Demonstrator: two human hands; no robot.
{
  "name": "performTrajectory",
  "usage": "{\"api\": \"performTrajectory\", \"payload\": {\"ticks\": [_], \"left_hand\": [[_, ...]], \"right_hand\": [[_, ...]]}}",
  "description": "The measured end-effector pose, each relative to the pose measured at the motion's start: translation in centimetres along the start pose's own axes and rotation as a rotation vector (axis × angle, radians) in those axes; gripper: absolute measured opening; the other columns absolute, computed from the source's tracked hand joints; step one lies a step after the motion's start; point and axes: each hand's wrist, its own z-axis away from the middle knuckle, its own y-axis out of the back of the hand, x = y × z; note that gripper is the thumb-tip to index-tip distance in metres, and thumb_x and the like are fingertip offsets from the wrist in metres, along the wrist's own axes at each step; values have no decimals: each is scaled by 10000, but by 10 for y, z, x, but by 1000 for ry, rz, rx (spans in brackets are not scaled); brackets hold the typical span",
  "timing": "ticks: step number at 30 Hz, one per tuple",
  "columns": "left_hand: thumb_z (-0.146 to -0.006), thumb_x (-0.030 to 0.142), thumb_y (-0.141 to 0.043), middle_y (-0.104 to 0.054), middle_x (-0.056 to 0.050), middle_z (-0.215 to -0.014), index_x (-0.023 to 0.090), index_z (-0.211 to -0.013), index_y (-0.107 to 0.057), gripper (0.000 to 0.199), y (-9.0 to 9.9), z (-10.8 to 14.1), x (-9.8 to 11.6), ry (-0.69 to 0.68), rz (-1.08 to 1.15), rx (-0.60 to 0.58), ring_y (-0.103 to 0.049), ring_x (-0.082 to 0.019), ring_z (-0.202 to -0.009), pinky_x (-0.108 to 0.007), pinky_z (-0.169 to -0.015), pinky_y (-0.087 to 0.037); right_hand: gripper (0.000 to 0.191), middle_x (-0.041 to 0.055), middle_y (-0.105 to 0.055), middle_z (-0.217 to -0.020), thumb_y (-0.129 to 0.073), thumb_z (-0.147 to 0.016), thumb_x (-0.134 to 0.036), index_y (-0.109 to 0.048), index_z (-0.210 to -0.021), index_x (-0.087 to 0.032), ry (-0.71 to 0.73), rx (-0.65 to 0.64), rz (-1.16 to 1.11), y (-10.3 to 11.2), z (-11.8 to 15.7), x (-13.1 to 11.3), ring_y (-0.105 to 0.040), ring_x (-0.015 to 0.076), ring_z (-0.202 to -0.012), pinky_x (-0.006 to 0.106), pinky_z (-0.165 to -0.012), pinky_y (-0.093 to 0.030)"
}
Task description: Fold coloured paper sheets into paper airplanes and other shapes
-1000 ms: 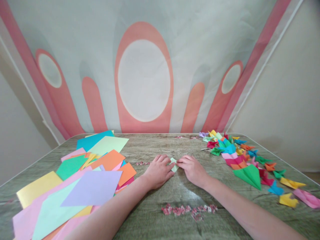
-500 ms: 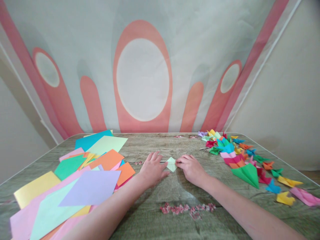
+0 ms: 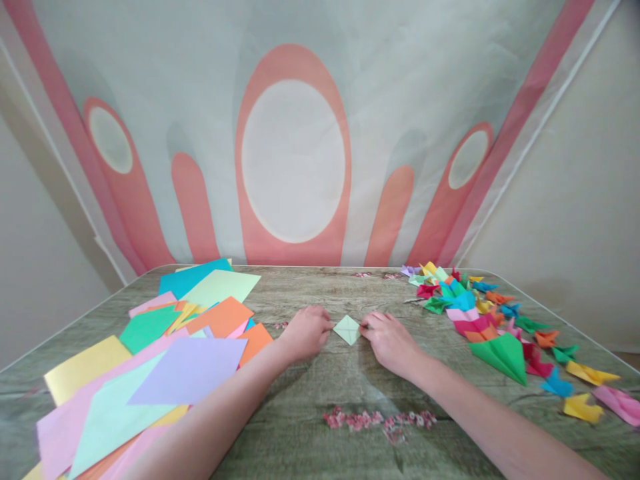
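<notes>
A small pale green origami paper [image 3: 347, 330], folded to a diamond with crease lines crossing it, lies on the table between my hands. My left hand [image 3: 306, 332] is closed, its fingertips at the paper's left corner. At the opposite corner, my right hand [image 3: 393, 339] pinches the edge between thumb and fingers. The thumb of the left hand is partly hidden behind its curled fingers.
Sheets of coloured paper [image 3: 187, 370] lie in a loose pile on the left. Along the right side spread several folded paper figures [image 3: 537, 323], with a green folded piece [image 3: 500, 357] nearest. A printed backdrop [image 3: 293, 160] hangs behind the wood-patterned table [image 3: 300, 413].
My left hand has gone from spread fingers to a closed grip at the paper's left corner. More of the paper's crossing creases now show. The view has shifted slightly.
</notes>
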Motion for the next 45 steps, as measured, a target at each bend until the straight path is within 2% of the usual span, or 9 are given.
{"api": "performTrajectory", "payload": {"ticks": [5,9,14,18,25,29,33,40,45], "left_hand": [[-793,122,-439,-639,-48,-990,192,-1057,-647,343,-10,-7,-22,57,277,95,-564,-175,-944,-281,-870,-432],[-841,175,-438,-599,-57,-1126,214,-1173,-571,360,-20,-8,-13,-32,296,157,-528,-178,-1048,-311,-937,-402],[-893,233,-394,-469,-59,-1319,249,-1240,-502,364,-31,-6,2,-155,139,109,-386,-215,-1229,-391,-1020,-316],[-891,276,-410,-528,-77,-1212,221,-1213,-516,344,-29,-4,6,-106,119,112,-464,-211,-1121,-371,-966,-361],[-760,360,-607,-531,-60,-1031,225,-1158,-558,423,-25,-3,8,-22,224,139,-490,-215,-978,-357,-890,-394],[-679,323,-683,-503,-45,-968,213,-1116,-584,462,-29,-4,8,47,331,186,-486,-198,-930,-326,-849,-412],[-676,238,-670,-470,-11,-885,206,-1036,-613,365,-27,-5,11,88,481,226,-492,-135,-783,-255,-716,-438],[-682,200,-666,-495,-1,-848,181,-1014,-618,336,-30,-11,12,174,772,322,-498,-92,-682,-229,-651,-444],[-678,276,-697,-605,-57,-929,140,-1055,-584,417,-37,-14,13,254,1107,242,-577,-124,-711,-249,-652,-460]], "right_hand": [[227,63,-599,-959,-456,-857,-122,-663,-927,-183,10,5,-7,-2,0,-1,-480,190,-939,313,-777,-343],[208,64,-602,-934,-471,-846,-114,-669,-878,-169,2,55,-41,-8,0,-1,-485,190,-926,312,-798,-364],[247,44,-615,-936,-488,-798,-58,-675,-896,-186,-40,161,-145,-16,1,-2,-497,178,-930,309,-853,-375],[272,37,-619,-936,-482,-798,-64,-668,-943,-201,-61,202,-206,-16,2,-6,-513,172,-920,309,-857,-387],[238,54,-612,-980,-554,-826,-300,-621,-1031,-199,-110,235,-304,-17,1,-8,-537,191,-909,329,-834,-407],[261,59,-607,-983,-591,-799,-334,-615,-1015,-191,-150,242,-353,-20,0,-6,-538,199,-921,334,-834,-405],[242,52,-610,-940,-605,-787,-345,-617,-971,-189,-175,245,-429,-20,-1,-6,-541,198,-902,335,-828,-404],[194,27,-614,-823,-595,-775,-340,-577,-885,-180,-290,282,-803,-22,-3,-8,-574,169,-766,300,-715,-451],[206,-6,-595,-730,-568,-790,-371,-548,-872,-184,-340,245,-1133,-22,-5,-9,-562,132,-629,250,-584,-460]]}}
